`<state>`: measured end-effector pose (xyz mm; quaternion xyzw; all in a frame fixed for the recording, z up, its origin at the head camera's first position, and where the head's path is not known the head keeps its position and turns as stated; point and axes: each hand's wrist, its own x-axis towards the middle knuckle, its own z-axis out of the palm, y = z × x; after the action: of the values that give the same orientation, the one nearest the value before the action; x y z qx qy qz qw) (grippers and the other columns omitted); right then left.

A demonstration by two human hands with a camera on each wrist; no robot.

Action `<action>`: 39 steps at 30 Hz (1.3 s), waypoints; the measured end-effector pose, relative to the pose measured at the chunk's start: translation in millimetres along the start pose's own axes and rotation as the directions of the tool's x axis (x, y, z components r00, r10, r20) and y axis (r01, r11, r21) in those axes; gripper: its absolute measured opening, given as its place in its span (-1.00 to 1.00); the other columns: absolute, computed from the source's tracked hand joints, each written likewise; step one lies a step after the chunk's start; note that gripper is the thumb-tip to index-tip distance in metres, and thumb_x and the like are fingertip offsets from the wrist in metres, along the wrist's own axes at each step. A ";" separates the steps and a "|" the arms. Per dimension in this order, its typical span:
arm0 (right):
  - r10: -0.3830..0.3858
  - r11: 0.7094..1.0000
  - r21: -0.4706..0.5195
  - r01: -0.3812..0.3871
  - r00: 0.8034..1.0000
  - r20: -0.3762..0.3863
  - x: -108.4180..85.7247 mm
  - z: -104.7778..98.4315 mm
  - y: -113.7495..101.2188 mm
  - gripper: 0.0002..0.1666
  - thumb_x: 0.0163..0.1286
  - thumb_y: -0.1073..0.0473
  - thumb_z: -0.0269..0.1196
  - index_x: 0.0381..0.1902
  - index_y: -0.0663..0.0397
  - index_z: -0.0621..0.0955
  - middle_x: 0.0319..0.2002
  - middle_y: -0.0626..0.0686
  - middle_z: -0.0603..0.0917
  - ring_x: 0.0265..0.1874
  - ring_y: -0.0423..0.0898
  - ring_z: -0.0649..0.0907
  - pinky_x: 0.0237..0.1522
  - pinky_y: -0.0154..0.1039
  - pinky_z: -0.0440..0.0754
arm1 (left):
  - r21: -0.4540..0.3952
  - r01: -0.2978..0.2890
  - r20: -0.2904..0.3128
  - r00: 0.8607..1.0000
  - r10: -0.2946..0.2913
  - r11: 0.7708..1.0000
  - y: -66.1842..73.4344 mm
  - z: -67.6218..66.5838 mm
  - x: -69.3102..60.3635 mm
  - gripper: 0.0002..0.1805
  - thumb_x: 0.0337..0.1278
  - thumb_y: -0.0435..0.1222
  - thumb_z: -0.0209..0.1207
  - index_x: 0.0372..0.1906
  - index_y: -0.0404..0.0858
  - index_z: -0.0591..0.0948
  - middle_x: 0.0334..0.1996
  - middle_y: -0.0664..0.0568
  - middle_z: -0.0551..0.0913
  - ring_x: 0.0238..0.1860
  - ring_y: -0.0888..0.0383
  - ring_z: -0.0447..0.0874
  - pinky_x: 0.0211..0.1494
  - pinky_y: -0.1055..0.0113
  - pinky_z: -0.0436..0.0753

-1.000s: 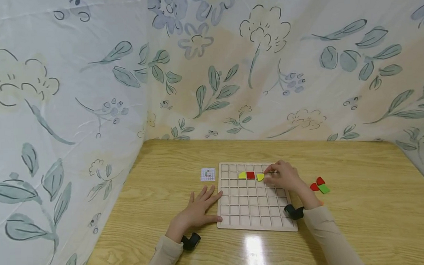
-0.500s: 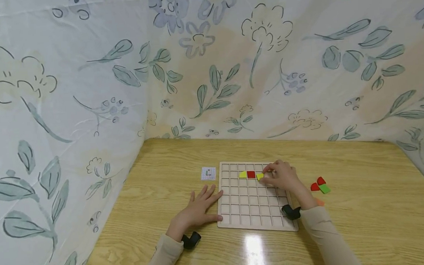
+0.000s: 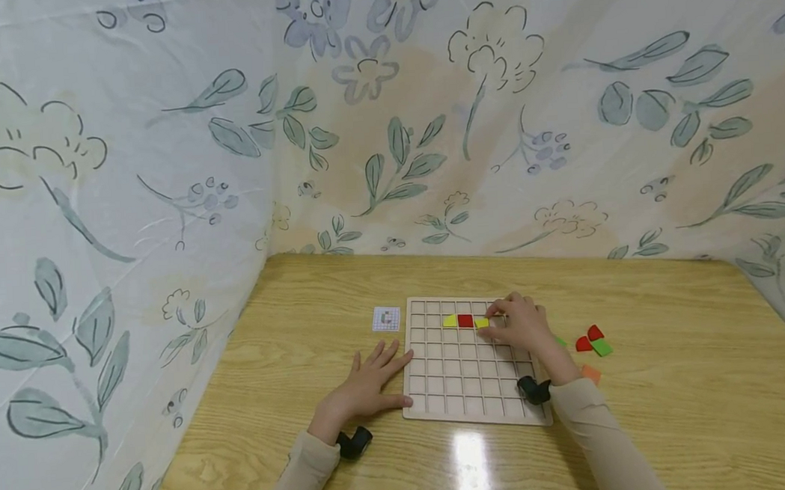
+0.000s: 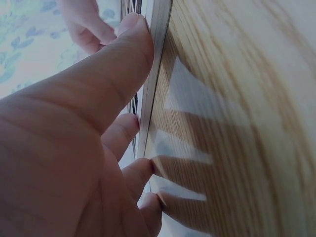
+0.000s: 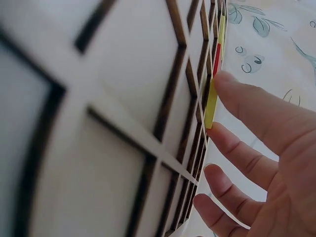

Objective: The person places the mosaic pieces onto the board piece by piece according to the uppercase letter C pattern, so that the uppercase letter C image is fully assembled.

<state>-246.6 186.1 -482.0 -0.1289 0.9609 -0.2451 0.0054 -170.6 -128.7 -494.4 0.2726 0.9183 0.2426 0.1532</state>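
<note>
A wooden grid board [image 3: 471, 385] lies on the table. In its second row from the back sit a yellow piece with one curved side [image 3: 450, 321] and a red square [image 3: 465, 321]. Just right of the red square, my right hand [image 3: 524, 327] pinches another yellow piece [image 3: 481, 323] between thumb and finger. In the right wrist view that yellow piece [image 5: 211, 106] shows edge-on at the board's surface; whether it is fully seated I cannot tell. My left hand [image 3: 364, 388] has its fingers spread, with thumb and fingertips touching the board's left edge.
A small printed pattern card [image 3: 386, 318] lies left of the board. To the right are two red pieces [image 3: 584, 344], a green square [image 3: 602, 347] and an orange piece [image 3: 591, 374]. Another green piece [image 3: 560, 341] is partly hidden by the right forearm. A floral cloth [image 3: 387, 163] hangs behind.
My right hand has moved slightly left with the yellow piece, bringing it into line beside the red square. The left hand keeps its place.
</note>
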 end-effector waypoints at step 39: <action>-0.170 0.977 0.138 0.165 0.985 0.021 6.5 -0.2 14.5 -0.75 0.20 0.21 0.31 -0.13 -0.01 0.66 -0.19 0.10 0.51 -0.21 0.07 0.39 -0.07 0.19 0.16 | -0.016 0.003 0.003 1.000 -0.003 1.000 3.2 -2.0 -2.3 -0.16 0.12 0.06 0.13 0.45 -0.05 0.07 0.47 -0.12 -0.12 0.46 -0.18 -0.31 0.35 -0.29 -0.34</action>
<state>-256.4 196.8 -488.3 -0.2127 0.9274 -0.3074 0.0092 -168.2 -128.4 -490.7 0.2704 0.9166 0.2490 0.1572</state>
